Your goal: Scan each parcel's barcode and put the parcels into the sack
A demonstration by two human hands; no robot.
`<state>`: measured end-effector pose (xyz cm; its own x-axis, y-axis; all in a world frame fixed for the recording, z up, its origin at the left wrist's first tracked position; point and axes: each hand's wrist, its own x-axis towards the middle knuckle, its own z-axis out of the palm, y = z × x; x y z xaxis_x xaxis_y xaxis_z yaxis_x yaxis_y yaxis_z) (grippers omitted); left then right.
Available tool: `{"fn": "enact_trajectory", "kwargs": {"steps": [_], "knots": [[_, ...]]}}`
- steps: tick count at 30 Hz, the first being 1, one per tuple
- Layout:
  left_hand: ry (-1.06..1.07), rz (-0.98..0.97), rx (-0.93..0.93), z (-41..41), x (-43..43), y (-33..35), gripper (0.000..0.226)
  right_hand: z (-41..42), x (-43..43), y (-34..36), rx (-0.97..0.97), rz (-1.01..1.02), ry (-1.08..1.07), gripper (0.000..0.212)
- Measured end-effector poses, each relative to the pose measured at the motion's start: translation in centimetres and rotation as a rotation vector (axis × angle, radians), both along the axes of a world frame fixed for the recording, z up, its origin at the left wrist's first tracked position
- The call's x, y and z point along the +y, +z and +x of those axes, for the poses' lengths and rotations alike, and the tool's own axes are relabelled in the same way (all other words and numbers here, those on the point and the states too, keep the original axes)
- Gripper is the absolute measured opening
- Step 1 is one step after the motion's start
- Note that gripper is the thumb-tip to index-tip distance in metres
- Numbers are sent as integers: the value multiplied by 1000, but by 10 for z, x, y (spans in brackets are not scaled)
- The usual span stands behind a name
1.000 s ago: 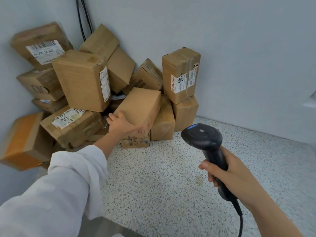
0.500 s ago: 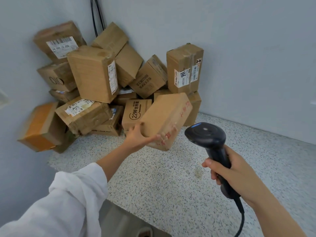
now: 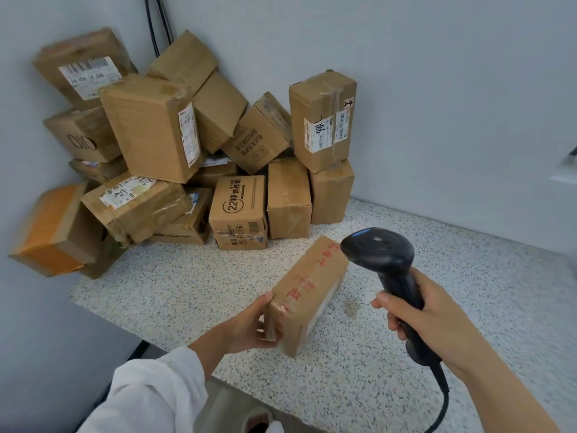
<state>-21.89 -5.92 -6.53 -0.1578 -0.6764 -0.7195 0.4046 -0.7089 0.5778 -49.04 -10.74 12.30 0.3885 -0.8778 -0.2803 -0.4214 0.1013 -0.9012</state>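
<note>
Since left grip (image 3: 249, 326) now holds parcel (image 3: 309, 292) off pile (image 3: 150, 129), lower centre, we ready scan; right grip (image 3: 431, 314) clasps scanner (image 3: 377, 248).

Parcel (image 3: 307, 295) lettering blurred; scanner cable (image 3: 446, 398) cut by bottom edge.

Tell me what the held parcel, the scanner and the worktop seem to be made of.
The held parcel: matte brown cardboard, with glossy clear tape glinting at its near end. The scanner: probably black moulded plastic, smooth, soft sheen on the head. The worktop: speckled terrazzo or composite stone by the look, pale with dark flecks, dull.
</note>
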Motion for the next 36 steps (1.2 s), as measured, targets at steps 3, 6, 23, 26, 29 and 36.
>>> {"fn": "enact_trajectory", "kwargs": {"steps": [3, 6, 23, 26, 29, 36], "knots": [[163, 57, 116, 3, 1, -4, 88, 0, -1, -2, 29, 2, 7, 13], [340, 61, -33, 4, -2, -6, 71, 2, -1, -5, 35, 5, 6, 14], [-102, -156, -1195, -18, -11, -16, 109, -1, 3, -10, 35, 32, 25, 15], [-212, -114, -1299, -23, -12, -23, 117, -4, 5, -11, 52, 35, 27, 16], [-254, -40, -1366, -34, -15, -25, 122, -6, 6, -12, 88, 34, 35, 15], [-254, 7, -1337, -52, -30, -22, 112, -7, 11, -18, 142, 47, 96, 13]]}}
